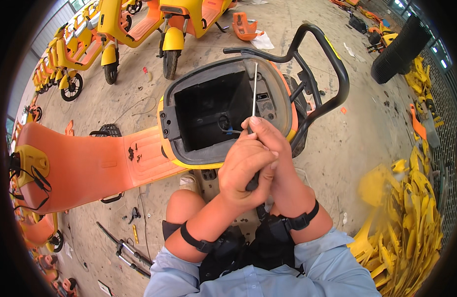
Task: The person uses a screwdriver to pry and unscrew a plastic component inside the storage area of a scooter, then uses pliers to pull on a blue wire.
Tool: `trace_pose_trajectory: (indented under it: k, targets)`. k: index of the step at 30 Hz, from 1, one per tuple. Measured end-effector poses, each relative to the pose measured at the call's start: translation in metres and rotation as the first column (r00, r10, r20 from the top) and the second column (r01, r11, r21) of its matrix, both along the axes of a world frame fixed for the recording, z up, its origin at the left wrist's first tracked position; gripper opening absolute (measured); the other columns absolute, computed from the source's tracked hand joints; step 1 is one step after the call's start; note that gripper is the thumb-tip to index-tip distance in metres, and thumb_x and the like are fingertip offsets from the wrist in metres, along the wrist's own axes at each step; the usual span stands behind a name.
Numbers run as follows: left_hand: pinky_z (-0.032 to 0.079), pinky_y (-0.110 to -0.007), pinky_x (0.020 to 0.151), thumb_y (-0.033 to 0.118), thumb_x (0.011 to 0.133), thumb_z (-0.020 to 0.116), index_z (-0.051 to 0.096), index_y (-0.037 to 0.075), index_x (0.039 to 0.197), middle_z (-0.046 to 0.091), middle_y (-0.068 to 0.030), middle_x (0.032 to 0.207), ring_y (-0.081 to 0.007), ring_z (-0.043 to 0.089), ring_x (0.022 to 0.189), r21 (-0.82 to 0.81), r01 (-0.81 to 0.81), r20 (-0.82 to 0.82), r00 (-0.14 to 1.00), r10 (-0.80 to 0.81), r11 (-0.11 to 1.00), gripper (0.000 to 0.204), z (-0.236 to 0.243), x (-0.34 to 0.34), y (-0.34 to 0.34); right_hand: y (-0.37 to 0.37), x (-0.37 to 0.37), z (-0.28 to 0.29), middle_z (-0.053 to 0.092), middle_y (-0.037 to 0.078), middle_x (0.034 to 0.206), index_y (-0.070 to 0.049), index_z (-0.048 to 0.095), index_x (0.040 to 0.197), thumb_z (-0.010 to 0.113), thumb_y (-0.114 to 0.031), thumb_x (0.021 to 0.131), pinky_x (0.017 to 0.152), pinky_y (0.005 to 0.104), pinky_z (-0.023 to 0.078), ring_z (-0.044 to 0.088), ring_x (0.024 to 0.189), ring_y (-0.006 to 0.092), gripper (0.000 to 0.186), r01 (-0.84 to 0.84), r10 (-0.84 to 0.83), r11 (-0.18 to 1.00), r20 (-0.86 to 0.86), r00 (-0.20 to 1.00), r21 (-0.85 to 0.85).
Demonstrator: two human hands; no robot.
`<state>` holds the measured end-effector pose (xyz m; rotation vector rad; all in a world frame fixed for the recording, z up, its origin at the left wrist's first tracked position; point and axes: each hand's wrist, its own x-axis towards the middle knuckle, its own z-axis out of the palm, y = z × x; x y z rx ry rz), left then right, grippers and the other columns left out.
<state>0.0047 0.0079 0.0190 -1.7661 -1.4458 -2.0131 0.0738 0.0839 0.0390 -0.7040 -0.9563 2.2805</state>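
Both of my hands are closed together on a screwdriver (254,91), its thin metal shaft pointing up and away over the open compartment. My left hand (243,171) wraps around the dark handle, whose end shows below the fingers. My right hand (270,141) grips higher, with fingertips against the base of the shaft. Behind the shaft, the black storage compartment (186,121) of an orange and yellow scooter stands without a seat. A cable with a blue part (229,131) lies inside it. Whether the tip touches the dark rim cannot be made out.
Small dark screws (133,154) lie on the scooter's orange footboard (110,163). A black tubular rack (340,74) rises at its rear. Parked scooters (172,39) line the far left. Yellow panels (406,232) are heaped at right; fork tubes (124,250) lie on the floor at left.
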Motion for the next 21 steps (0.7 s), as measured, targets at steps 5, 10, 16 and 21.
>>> trace_pose_trajectory:
  k: [5, 10, 16, 21]
  targets:
    - [0.05, -0.048, 0.099, -0.006, 0.083, 0.068, 0.066, 0.0, 0.096, 0.067, -0.0128, 0.088, -0.0274, 0.065, 0.085, -0.023, 0.013, -0.002, 1.0, -0.013, 1.0, 0.014, 0.009, 0.004, -0.011, -0.008, 0.004, 0.007, 0.06, 0.001, 0.083, -0.004, 0.062, 0.101, 0.059, -0.03, 0.103, 0.067, 0.0227, 0.046, 0.056, 0.074, 0.0072, 0.027, 0.007, -0.007, 1.0, 0.043, 0.999, 0.001]
    - [0.05, -0.049, 0.099, -0.007, 0.083, 0.068, 0.066, -0.001, 0.095, 0.067, -0.0128, 0.088, -0.0289, 0.066, 0.086, -0.009, 0.001, -0.048, 0.999, -0.001, 1.0, 0.014, 0.007, 0.002, -0.006, -0.002, 0.002, 0.001, 0.06, 0.001, 0.083, -0.005, 0.062, 0.101, 0.059, -0.031, 0.103, 0.067, 0.0228, 0.046, 0.056, 0.074, 0.0069, 0.026, 0.014, -0.014, 1.0, -0.024, 1.0, -0.003]
    - [0.051, -0.049, 0.099, -0.007, 0.082, 0.068, 0.067, -0.003, 0.095, 0.067, -0.0136, 0.087, -0.0297, 0.067, 0.086, -0.003, 0.006, -0.019, 1.0, -0.006, 1.0, 0.014, 0.006, 0.005, -0.005, -0.006, 0.005, 0.0, 0.06, 0.001, 0.084, -0.004, 0.061, 0.1, 0.06, -0.03, 0.102, 0.067, 0.0231, 0.046, 0.056, 0.074, 0.0072, 0.026, 0.054, -0.058, 0.993, 0.032, 0.998, 0.104]
    - [0.052, -0.045, 0.093, -0.008, 0.078, 0.07, 0.069, -0.001, 0.094, 0.066, -0.0127, 0.082, -0.0292, 0.066, 0.078, 0.037, -0.018, -0.028, 0.999, 0.019, 0.999, 0.017, -0.001, 0.001, 0.003, -0.001, 0.002, 0.004, 0.06, 0.001, 0.084, -0.004, 0.062, 0.102, 0.058, -0.03, 0.103, 0.067, 0.0229, 0.046, 0.056, 0.073, 0.0074, 0.026, 0.023, -0.023, 1.0, 0.021, 1.0, 0.019]
